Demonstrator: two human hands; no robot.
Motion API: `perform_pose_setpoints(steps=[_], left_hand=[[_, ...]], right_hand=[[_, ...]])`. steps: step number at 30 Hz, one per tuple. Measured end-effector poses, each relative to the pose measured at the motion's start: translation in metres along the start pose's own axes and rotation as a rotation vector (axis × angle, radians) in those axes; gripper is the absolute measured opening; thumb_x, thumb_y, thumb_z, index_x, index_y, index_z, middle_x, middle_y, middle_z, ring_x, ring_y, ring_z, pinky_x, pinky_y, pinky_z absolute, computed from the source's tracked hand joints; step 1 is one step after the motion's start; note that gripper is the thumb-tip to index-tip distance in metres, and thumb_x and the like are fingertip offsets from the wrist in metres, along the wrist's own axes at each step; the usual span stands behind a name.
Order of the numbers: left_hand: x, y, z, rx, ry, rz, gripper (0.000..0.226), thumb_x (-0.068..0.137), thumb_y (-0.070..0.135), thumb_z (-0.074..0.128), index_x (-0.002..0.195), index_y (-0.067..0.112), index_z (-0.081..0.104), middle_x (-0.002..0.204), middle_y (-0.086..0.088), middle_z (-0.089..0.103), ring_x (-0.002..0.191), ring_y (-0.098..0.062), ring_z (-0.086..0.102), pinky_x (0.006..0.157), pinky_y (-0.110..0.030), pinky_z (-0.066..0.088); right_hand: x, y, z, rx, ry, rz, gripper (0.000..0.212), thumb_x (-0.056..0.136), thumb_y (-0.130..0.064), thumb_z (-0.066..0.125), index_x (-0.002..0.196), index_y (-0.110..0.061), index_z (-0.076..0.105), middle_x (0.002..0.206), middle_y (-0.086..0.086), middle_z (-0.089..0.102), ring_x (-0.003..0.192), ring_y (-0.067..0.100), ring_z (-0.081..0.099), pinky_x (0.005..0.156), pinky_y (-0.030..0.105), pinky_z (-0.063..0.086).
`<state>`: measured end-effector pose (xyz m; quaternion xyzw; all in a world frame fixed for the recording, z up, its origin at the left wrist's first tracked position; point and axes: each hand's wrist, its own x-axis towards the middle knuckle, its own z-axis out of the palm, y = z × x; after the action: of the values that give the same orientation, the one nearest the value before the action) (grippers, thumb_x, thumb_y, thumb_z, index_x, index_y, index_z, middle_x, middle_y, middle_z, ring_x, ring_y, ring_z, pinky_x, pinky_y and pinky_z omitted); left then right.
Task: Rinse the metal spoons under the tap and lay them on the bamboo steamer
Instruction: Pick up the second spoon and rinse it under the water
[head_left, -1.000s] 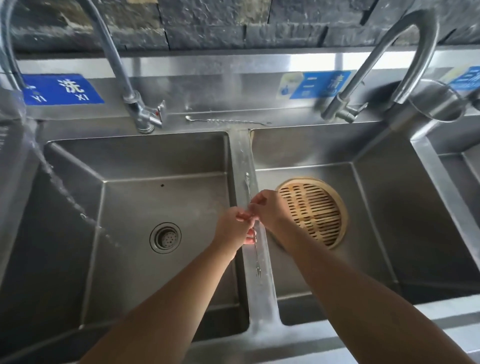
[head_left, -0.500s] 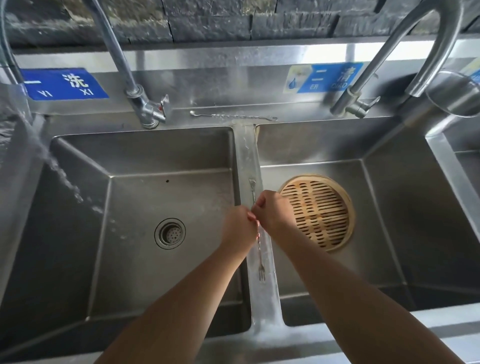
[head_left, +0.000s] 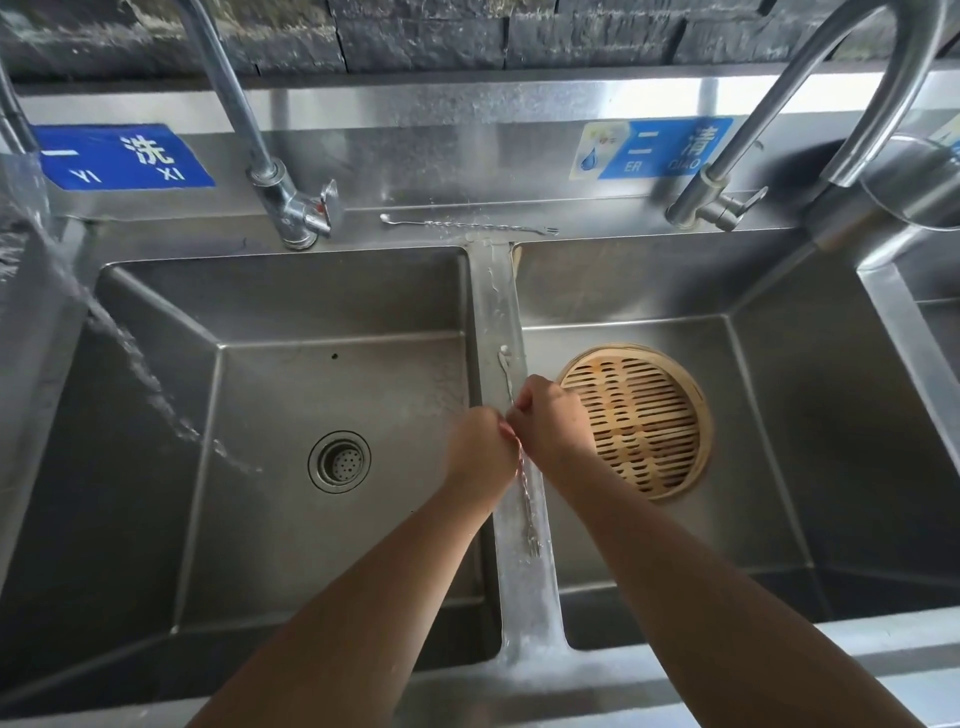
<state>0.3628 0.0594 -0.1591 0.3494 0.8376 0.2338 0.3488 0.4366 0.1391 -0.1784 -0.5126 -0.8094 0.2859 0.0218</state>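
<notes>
Steamer (head_left: 636, 421) in right basin (head_left: 779, 467); spoon (head_left: 467, 224) behind divider (head_left: 493, 291)

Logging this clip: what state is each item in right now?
Left hand: closed on held spoon.
Right hand: closed on it too.
Held spoon: over the sink divider.
Second spoon: lying on back ledge.
Bamboo steamer: empty, in right basin.
Water stream: running into left basin.
</notes>
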Motion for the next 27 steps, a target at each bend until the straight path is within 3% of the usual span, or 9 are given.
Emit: perform_pose_setpoints(steps=[9, 11, 15, 18, 23, 25, 27], left_hand=[[0.002, -0.001, 0.001, -0.005, -0.029, -0.001, 0.029, 0.079, 0.000, 0.045, 0.060, 0.003, 0.067, 0.057, -0.010, 0.066, 0.055, -0.021, 0.065, 0.062, -0.038, 0.056], [0.005, -0.005, 0.000, -0.022, -0.062, -0.031, 0.034, 0.081, -0.001, 0.045, 0.055, 0.007, 0.065, 0.053, -0.008, 0.066, 0.050, -0.017, 0.066, 0.057, -0.032, 0.058], [0.028, -0.011, -0.022, -0.185, 0.033, -0.058, 0.030, 0.086, 0.000, 0.038, 0.070, -0.002, 0.064, 0.068, -0.022, 0.069, 0.060, -0.027, 0.071, 0.060, -0.047, 0.060], [0.064, -0.009, -0.056, -0.176, 0.132, -0.023, 0.026, 0.080, 0.000, 0.043, 0.070, 0.008, 0.067, 0.068, -0.012, 0.070, 0.066, -0.029, 0.071, 0.065, -0.046, 0.060], [0.132, -0.008, -0.107, 0.013, 0.234, 0.094, 0.028, 0.081, -0.002, 0.049, 0.076, 0.010, 0.073, 0.078, -0.004, 0.071, 0.077, -0.023, 0.065, 0.075, -0.031, 0.054], [0.157, -0.011, -0.118, 0.139, 0.239, 0.148, 0.028, 0.082, -0.002, 0.047, 0.068, 0.015, 0.064, 0.070, -0.005, 0.057, 0.071, -0.025, 0.052, 0.066, -0.029, 0.043], [0.181, -0.014, -0.125, 0.254, 0.254, 0.194, 0.023, 0.090, 0.005, 0.049, 0.085, 0.011, 0.070, 0.089, -0.012, 0.063, 0.085, -0.032, 0.058, 0.073, -0.034, 0.048]], right_hand=[[0.002, 0.006, 0.000, 0.084, -0.028, 0.045, 0.014, 0.086, -0.021, 0.071, 0.084, -0.015, 0.058, 0.074, 0.002, 0.064, 0.068, 0.019, 0.063, 0.052, 0.024, 0.046], [0.005, 0.006, -0.001, 0.123, -0.038, 0.086, 0.020, 0.085, -0.028, 0.074, 0.085, -0.017, 0.057, 0.075, 0.001, 0.065, 0.069, 0.018, 0.063, 0.056, 0.030, 0.053], [0.032, -0.002, -0.019, 0.174, -0.033, 0.151, 0.020, 0.089, -0.037, 0.071, 0.090, -0.022, 0.059, 0.080, -0.001, 0.067, 0.069, 0.014, 0.065, 0.062, 0.032, 0.059], [0.070, -0.019, -0.037, 0.220, -0.014, 0.096, 0.016, 0.091, -0.033, 0.068, 0.095, -0.018, 0.064, 0.091, 0.003, 0.072, 0.080, 0.019, 0.067, 0.072, 0.034, 0.058], [0.137, -0.053, -0.047, 0.171, -0.026, 0.000, 0.011, 0.089, -0.021, 0.064, 0.099, -0.018, 0.069, 0.097, 0.007, 0.074, 0.084, 0.025, 0.067, 0.072, 0.023, 0.044], [0.160, -0.063, -0.045, 0.107, -0.022, -0.042, 0.016, 0.088, -0.017, 0.060, 0.101, -0.018, 0.069, 0.099, 0.008, 0.073, 0.088, 0.028, 0.068, 0.073, 0.026, 0.047], [0.182, -0.071, -0.044, 0.033, -0.005, -0.113, 0.021, 0.088, -0.013, 0.059, 0.106, -0.016, 0.068, 0.104, 0.010, 0.072, 0.093, 0.031, 0.067, 0.079, 0.031, 0.053]])
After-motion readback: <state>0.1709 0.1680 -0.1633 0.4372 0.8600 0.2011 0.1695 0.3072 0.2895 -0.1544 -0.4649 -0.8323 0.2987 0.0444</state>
